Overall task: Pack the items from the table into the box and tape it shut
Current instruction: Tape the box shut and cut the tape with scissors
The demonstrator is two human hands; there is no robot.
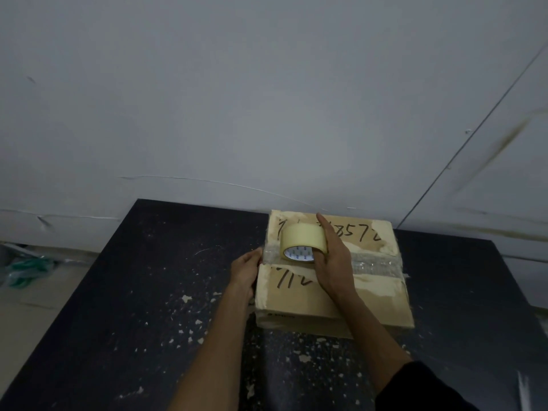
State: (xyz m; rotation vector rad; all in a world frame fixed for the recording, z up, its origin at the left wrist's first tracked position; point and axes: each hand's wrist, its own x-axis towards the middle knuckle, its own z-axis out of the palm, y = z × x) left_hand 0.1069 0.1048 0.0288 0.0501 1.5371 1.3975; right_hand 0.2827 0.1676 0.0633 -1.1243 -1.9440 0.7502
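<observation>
Right hand (pixel 332 262) grips the pale yellow tape roll (pixel 302 243); left hand (pixel 247 269) pins the tape end on the closed brown cardboard box (pixel 341 304); best pull taut along the seam.

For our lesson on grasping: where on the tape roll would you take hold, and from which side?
Grip the tape roll across its wide outer band, coming from above and the right as the right hand does. It stands on edge on the box, so band and open core are reachable.
</observation>
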